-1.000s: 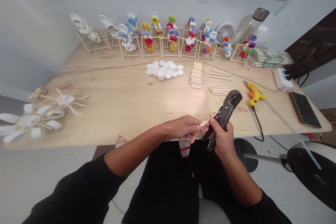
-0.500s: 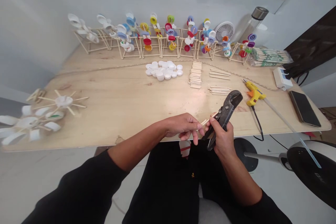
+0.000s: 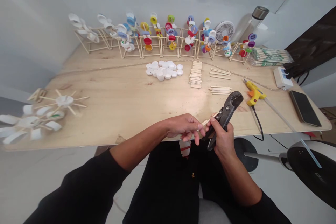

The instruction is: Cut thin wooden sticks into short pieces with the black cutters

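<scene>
My right hand [image 3: 225,138] is wrapped around a black pipe cutter [image 3: 229,107], whose hooked head points up and away from me. Its thumb and forefinger also pinch a thin wooden stick [image 3: 214,115] beside the tool. Just left of it, my left hand [image 3: 186,126] holds short wooden sticks [image 3: 204,122] between thumb and fingers. The two hands nearly meet at the table's front edge. Past them lie a stack of short cut sticks [image 3: 195,75] and two groups of longer sticks, one nearer [image 3: 220,90] and one farther [image 3: 219,73].
White bottle caps [image 3: 165,70] sit mid-table. Cap wheels on stick frames [image 3: 151,47] line the wall. Spoked wheels [image 3: 64,101] lie at left. On the right are a yellow glue gun [image 3: 254,92], a phone [image 3: 304,107], a power adapter [image 3: 282,78] and packaged sticks [image 3: 271,57].
Almost nothing differs. Both hands keep their grip, and the sticks and cutter stay in nearly the same place; the view shifts very slightly.
</scene>
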`<state>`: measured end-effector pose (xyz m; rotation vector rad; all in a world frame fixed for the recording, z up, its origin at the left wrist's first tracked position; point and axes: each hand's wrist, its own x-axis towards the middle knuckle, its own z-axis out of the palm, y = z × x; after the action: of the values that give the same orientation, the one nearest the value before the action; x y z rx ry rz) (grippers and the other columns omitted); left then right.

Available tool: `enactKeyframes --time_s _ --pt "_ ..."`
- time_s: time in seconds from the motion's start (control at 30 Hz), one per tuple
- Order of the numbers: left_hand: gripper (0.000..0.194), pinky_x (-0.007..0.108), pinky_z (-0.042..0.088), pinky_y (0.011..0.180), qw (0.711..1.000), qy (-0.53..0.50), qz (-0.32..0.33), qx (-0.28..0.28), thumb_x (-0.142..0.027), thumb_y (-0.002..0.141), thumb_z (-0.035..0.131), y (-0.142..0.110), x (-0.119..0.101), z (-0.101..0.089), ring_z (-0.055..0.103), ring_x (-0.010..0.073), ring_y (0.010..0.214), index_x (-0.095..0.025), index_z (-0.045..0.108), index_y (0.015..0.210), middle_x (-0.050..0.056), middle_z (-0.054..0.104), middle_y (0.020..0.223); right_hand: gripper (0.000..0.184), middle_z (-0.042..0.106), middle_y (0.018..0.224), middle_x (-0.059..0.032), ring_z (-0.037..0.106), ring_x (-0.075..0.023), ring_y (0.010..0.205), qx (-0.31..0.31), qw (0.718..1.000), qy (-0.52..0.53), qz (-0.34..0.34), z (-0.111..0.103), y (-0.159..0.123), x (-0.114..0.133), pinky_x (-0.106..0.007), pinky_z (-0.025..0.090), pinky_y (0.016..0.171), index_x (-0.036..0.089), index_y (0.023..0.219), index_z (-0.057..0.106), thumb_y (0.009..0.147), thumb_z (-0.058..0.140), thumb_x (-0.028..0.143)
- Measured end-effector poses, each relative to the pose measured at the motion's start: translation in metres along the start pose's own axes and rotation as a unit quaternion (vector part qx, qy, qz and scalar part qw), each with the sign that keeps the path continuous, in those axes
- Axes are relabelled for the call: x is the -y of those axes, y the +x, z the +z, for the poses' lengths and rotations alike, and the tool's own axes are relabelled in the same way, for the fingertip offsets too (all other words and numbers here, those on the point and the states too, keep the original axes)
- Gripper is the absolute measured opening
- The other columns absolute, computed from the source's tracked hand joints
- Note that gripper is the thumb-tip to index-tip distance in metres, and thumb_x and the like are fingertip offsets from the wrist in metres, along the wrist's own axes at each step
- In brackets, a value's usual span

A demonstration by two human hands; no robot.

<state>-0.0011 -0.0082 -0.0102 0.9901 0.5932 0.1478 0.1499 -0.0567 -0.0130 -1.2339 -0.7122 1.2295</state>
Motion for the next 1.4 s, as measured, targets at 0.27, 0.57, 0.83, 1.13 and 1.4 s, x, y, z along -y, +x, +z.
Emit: enactKeyframes --time_s 0.27,0.57,0.83,1.13,1.4 --pt "0.035 0.018 0.025 0.036 1.0 -0.002 -0.008 -0.005 -0.043 0.08 0.053 0.0009 -0.001 0.0009 0.041 0.0035 0.032 -0.01 0.063 0.086 0.004 0.065 0.06 0.015 0.057 0.057 0.0048 0.048 -0.0077 0.041 -0.002 1.0 0.005 -0.001 0.0002 -0.0003 -0.0002 -0.019 0.04 0.038 0.016 0.074 0.056 0.07 0.066 0.026" --pt "0.035 0.019 0.024 0.036 1.0 -0.007 -0.004 0.0 -0.043 0.082 0.051 0.0011 0.0006 0.0003 0.042 0.004 0.033 -0.01 0.063 0.085 0.005 0.065 0.06 0.012 0.057 0.057 0.005 0.048 -0.0078 0.042 -0.008 1.0 0.007 0.0 0.0003 -0.0019 0.001 -0.019 0.04 0.038 0.017 0.074 0.057 0.071 0.065 0.024" --pt "0.035 0.019 0.023 0.036 1.0 -0.014 -0.005 0.005 -0.042 0.082 0.05 0.0022 0.0024 -0.0004 0.041 0.0044 0.033 -0.01 0.063 0.084 0.004 0.065 0.06 0.013 0.057 0.055 0.0047 0.048 -0.0085 0.042 -0.015 1.0 -0.002 0.001 -0.0004 -0.0019 -0.002 -0.02 0.04 0.039 0.016 0.072 0.056 0.07 0.066 0.025" --pt "0.034 0.018 0.024 0.035 1.0 -0.007 -0.009 -0.002 -0.043 0.082 0.049 0.0015 0.0027 0.0004 0.04 0.0039 0.033 -0.011 0.063 0.083 0.004 0.064 0.059 0.014 0.056 0.056 0.0041 0.047 -0.0086 0.042 -0.021 1.0 -0.012 0.006 0.0001 -0.0028 -0.0004 -0.02 0.039 0.039 0.016 0.077 0.056 0.071 0.065 0.026" --pt "0.03 0.016 0.028 0.035 1.0 -0.022 0.015 -0.012 -0.036 0.084 0.049 0.0033 0.0026 0.0054 0.043 0.0038 0.033 -0.01 0.059 0.073 0.002 0.062 0.054 0.014 0.056 0.055 0.0047 0.048 -0.0086 0.042 -0.021 1.0 -0.006 0.005 0.0009 -0.0032 0.0001 -0.02 0.039 0.041 0.016 0.074 0.056 0.069 0.065 0.026"
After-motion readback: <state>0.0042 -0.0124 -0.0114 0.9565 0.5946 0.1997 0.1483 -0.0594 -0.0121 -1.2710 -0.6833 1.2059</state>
